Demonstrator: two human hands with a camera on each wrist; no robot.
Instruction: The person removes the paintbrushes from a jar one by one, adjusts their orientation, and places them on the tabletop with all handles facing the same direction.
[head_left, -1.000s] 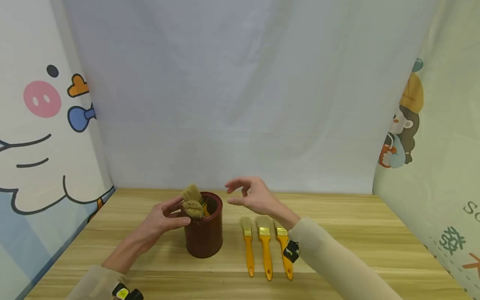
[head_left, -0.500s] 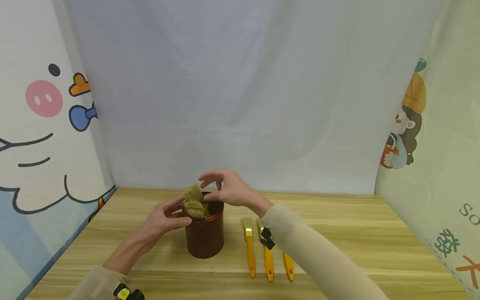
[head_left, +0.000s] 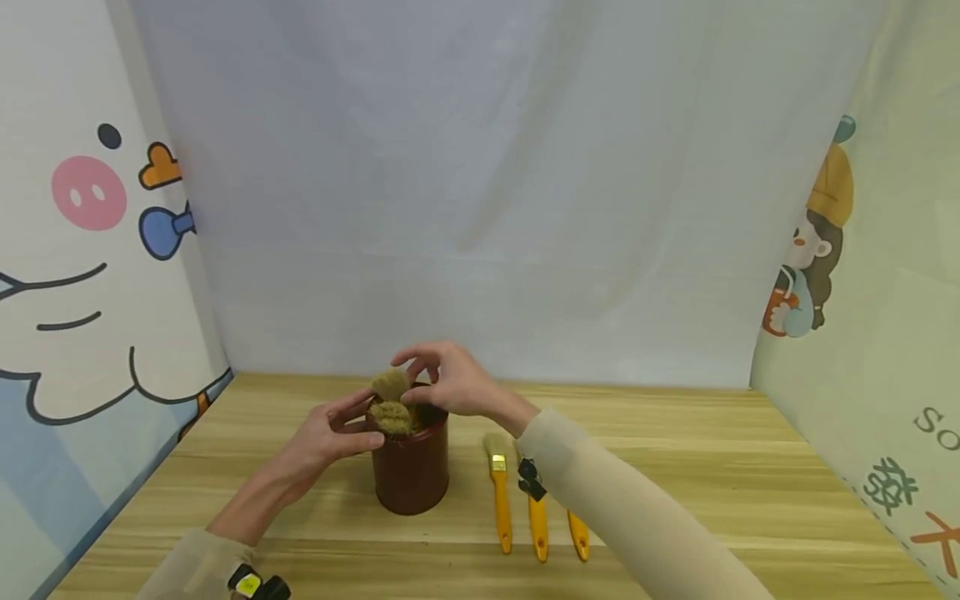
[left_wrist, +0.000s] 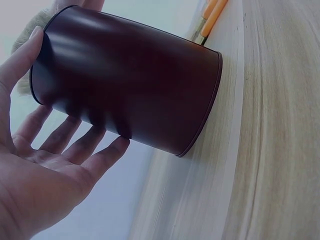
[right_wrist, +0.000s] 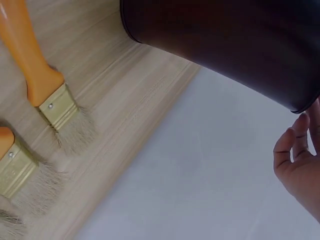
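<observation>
A dark red can (head_left: 411,475) stands upright on the wooden table. My left hand (head_left: 328,435) holds it from the left, thumb at the rim and the other fingers against its side, as the left wrist view shows. Two paintbrushes stand in the can, bristles up: a rear paintbrush (head_left: 390,383) and a front paintbrush (head_left: 392,416) leaning on the rim. At the opening, my right hand (head_left: 463,385) pinches the rear paintbrush just below its bristles. The can hides both handles, and the right wrist view shows only part of that hand, beside the rim.
Three paintbrushes with orange handles lie on the table right of the can: a left one (head_left: 501,500), a middle one (head_left: 538,529) and a right one (head_left: 578,535). My right sleeve (head_left: 622,500) covers parts of them. A pale cloth wall (head_left: 480,250) rises behind the table.
My right hand has come leftward to the can and taken hold of the rear paintbrush. That brush's bristles have turned and shifted slightly right. The left hand stays on the can.
</observation>
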